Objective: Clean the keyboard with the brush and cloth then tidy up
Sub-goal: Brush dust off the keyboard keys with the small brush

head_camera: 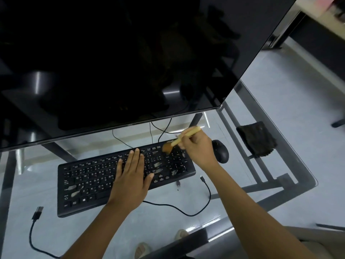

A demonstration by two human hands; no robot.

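Right hand (197, 148) grips a brush (179, 140) on the keyboard (89, 184) (far-right keys); left hand (130, 176) rests flat mid-keyboard.

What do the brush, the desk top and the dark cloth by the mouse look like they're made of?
Brush: pale handle, probably wood or bamboo, with brownish bristles. Desk top: clear glass on a dark frame; the floor and feet show through it. Cloth: dark, nubby fabric, perhaps microfibre or terry.
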